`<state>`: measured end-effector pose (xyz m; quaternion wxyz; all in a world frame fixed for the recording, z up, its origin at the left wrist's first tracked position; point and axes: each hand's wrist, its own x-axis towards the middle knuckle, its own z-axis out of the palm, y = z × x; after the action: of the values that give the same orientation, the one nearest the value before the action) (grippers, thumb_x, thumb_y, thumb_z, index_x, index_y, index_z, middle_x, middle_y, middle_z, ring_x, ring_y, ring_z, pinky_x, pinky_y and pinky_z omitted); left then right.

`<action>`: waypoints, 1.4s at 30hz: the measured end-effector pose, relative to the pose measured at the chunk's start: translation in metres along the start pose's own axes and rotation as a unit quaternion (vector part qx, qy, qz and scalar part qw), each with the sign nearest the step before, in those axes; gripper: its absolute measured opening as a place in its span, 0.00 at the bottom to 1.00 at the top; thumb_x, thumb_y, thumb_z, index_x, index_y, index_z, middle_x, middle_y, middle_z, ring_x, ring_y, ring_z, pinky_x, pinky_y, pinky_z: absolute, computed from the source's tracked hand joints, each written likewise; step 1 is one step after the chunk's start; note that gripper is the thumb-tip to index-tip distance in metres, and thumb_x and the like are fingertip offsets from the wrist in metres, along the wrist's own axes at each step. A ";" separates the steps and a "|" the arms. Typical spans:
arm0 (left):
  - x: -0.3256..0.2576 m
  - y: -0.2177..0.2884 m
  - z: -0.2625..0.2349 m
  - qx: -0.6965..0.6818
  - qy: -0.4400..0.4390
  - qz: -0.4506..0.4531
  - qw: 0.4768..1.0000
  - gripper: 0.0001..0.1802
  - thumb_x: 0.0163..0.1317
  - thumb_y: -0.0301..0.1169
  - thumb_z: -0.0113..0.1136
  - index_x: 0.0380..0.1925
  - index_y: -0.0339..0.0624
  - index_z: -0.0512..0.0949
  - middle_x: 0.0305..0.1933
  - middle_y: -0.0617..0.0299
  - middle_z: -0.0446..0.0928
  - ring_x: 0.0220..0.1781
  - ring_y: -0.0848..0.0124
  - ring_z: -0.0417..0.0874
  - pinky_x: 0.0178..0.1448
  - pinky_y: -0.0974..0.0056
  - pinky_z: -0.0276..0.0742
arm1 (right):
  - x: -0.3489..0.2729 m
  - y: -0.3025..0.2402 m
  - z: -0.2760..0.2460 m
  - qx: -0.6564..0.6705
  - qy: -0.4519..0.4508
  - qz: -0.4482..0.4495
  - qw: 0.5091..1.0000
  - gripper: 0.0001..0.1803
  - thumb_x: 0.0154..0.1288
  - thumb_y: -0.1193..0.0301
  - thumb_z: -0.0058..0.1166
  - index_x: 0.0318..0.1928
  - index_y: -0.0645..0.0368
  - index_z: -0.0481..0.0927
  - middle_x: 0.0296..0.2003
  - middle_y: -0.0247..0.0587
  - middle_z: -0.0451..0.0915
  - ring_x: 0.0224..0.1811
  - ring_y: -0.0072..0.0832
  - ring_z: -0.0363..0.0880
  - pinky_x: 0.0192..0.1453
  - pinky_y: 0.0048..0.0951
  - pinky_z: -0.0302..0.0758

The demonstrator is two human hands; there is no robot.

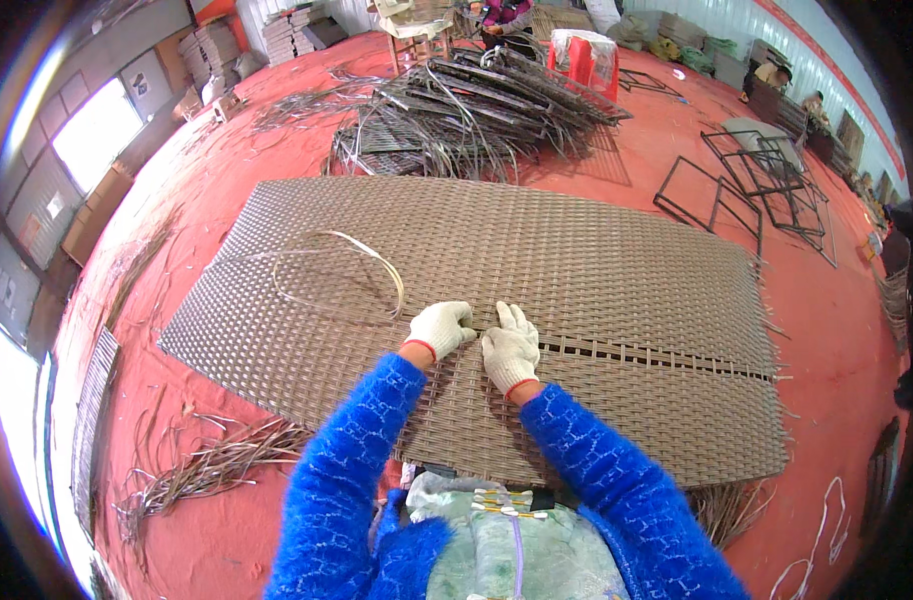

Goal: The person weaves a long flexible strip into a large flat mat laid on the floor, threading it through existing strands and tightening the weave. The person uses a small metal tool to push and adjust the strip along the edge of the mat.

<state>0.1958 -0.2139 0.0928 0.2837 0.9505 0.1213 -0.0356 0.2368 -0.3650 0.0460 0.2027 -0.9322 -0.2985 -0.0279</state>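
A large woven brown rattan-like panel (576, 250) lies spread in front of me. A narrow gap (656, 358), crossed by short strands, runs from beside my right hand to the panel's right edge. My left hand (441, 330), in a white knit glove, is closed over the weave at the gap's line, fingertips curled in; what they pinch is hidden. Close by on the right, my right hand (511, 350), also gloved, rests on the panel with its fingers partly stretched out. A pale loose strip (376, 254) curves in a loop over the panel, left of my left hand.
Beyond the panel lies a heap of dark woven frames (456, 115) with trailing strips. Bare metal frames (711, 195) stand on the red floor (836, 330) at right. Loose strips (206, 465) lie at left. Other people (771, 78) sit in the background.
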 end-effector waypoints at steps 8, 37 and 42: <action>-0.008 0.006 0.021 0.020 0.114 0.059 0.992 0.09 0.52 0.35 0.67 0.31 0.46 0.79 0.37 0.57 0.78 0.40 0.56 0.80 0.44 0.55 0.76 | 0.001 -0.002 -0.010 0.182 0.122 0.046 0.975 0.08 0.52 0.65 0.63 0.28 0.57 0.85 0.59 0.45 0.75 0.63 0.42 0.69 0.66 0.39 0.65; 0.004 0.046 0.013 -0.360 -0.013 0.013 0.933 0.07 0.61 0.27 0.64 0.36 0.36 0.79 0.30 0.65 0.80 0.29 0.79 0.77 0.35 0.71 0.75 | -0.015 0.061 -0.057 0.029 0.042 -0.133 0.990 0.08 0.58 0.64 0.58 0.30 0.54 0.84 0.54 0.39 0.76 0.61 0.38 0.70 0.60 0.41 0.68; -0.004 0.040 -0.004 -0.096 -0.002 -0.021 0.995 0.12 0.58 0.41 0.64 0.30 0.44 0.79 0.28 0.62 0.81 0.29 0.68 0.81 0.36 0.62 0.76 | -0.017 0.049 -0.055 -0.028 0.014 -0.116 0.993 0.11 0.60 0.62 0.56 0.33 0.55 0.84 0.58 0.42 0.73 0.64 0.40 0.66 0.63 0.41 0.64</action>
<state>0.2016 -0.2448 0.1180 0.3732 0.9160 0.1435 -0.0320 0.2540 -0.4322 0.0758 0.1760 -0.8962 -0.4008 -0.0727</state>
